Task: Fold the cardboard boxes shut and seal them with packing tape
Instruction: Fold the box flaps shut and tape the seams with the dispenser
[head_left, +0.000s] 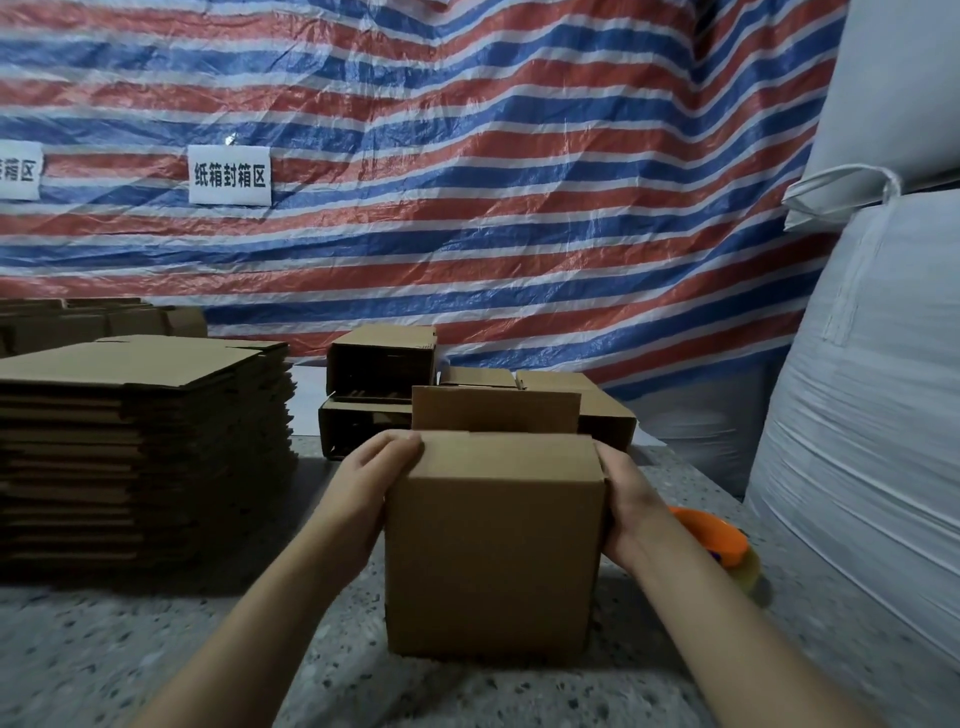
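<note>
You hold a small brown cardboard box (493, 545) upright on a speckled grey stone tabletop (156, 649), directly in front of you, between both hands. Your left hand (363, 488) grips the box's upper left edge, with the fingers curled over the top corner. Your right hand (626, 499) clasps the upper right side, fingers wrapped round the far edge and out of sight. The near top flap lies folded flat; the far flap (496, 409) stands upright just beyond your fingertips.

Beyond your hands sit several more assembled brown cardboard boxes (382, 358), some stacked with open sides facing you. Well off to the left of your left hand rises a tall stack of flattened brown cardboard sheets (140, 441). Just to the right of your right wrist lies an orange plastic tape dispenser (714, 535) with a roll of clear tape. Further right stand large white woven sacks (872, 415). A red, white and blue striped tarpaulin (519, 182) hangs behind everything, bearing white paper signs (229, 175) with black characters.
</note>
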